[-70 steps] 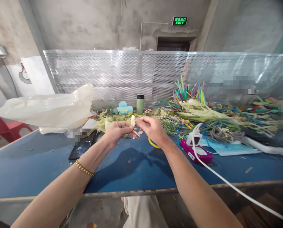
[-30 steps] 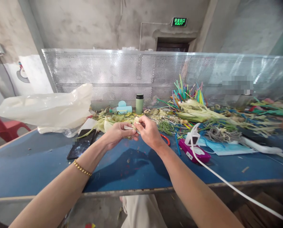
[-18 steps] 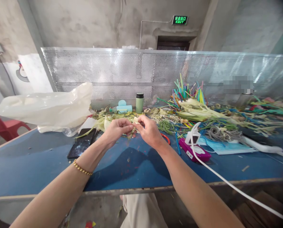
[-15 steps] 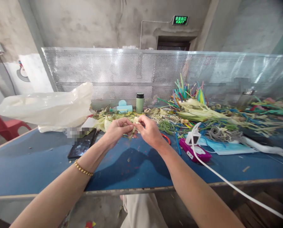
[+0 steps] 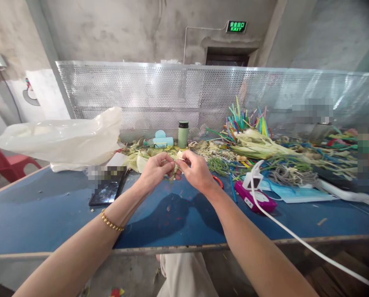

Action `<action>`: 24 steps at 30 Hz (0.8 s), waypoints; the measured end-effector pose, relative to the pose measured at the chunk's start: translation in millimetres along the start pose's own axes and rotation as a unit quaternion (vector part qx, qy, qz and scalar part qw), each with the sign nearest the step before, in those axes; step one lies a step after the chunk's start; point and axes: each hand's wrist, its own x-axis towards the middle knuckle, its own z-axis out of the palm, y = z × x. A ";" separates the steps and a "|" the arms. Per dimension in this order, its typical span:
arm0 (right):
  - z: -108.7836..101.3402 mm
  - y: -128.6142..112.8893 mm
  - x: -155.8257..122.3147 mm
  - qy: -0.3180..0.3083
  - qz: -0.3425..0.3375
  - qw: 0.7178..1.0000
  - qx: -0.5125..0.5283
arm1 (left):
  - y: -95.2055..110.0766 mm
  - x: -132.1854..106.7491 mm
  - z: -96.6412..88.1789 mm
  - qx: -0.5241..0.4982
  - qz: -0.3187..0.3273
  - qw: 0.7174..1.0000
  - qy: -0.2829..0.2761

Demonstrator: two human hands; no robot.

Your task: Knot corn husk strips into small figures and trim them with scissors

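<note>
My left hand (image 5: pixel 155 170) and my right hand (image 5: pixel 197 171) meet above the blue table (image 5: pixel 48 210), fingertips pinched together on a small pale husk strip (image 5: pixel 179 156). The strip pokes up between the thumbs; most of it is hidden by my fingers. A gold bracelet (image 5: pixel 110 221) sits on my left wrist. Behind my hands lies a heap of pale green husk leaves (image 5: pixel 141 154).
A black phone (image 5: pixel 106 190) lies left of my hands, under a big translucent plastic bag (image 5: pixel 60 140). A magenta device (image 5: pixel 255 196) with a white cable (image 5: pixel 296 237) lies right. Green flask (image 5: pixel 182 135), coloured strips (image 5: pixel 246 119), husks and cords crowd the back before a perforated metal screen (image 5: pixel 172 97).
My hands have drawn closer together, and the husk strip that stood out between them is now mostly folded inside my fingers. Both hands stay over the same spot.
</note>
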 end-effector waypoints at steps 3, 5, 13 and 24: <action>-0.9 -0.9 0.1 0.003 0.001 1.000 -0.001 | 2.2 0.0 -1.7 -0.011 -0.008 1.000 -0.010; -2.3 -1.6 0.3 0.005 0.006 1.000 0.006 | 4.6 0.0 -4.0 -0.051 -0.040 0.997 -0.034; -7.3 2.1 1.4 -0.023 0.011 0.998 0.050 | 3.4 -0.4 -6.1 -0.070 -0.084 0.991 -0.078; -8.6 -1.6 1.5 -0.012 -0.019 1.000 -0.015 | -0.3 1.2 -1.8 -0.084 -0.050 0.995 -0.016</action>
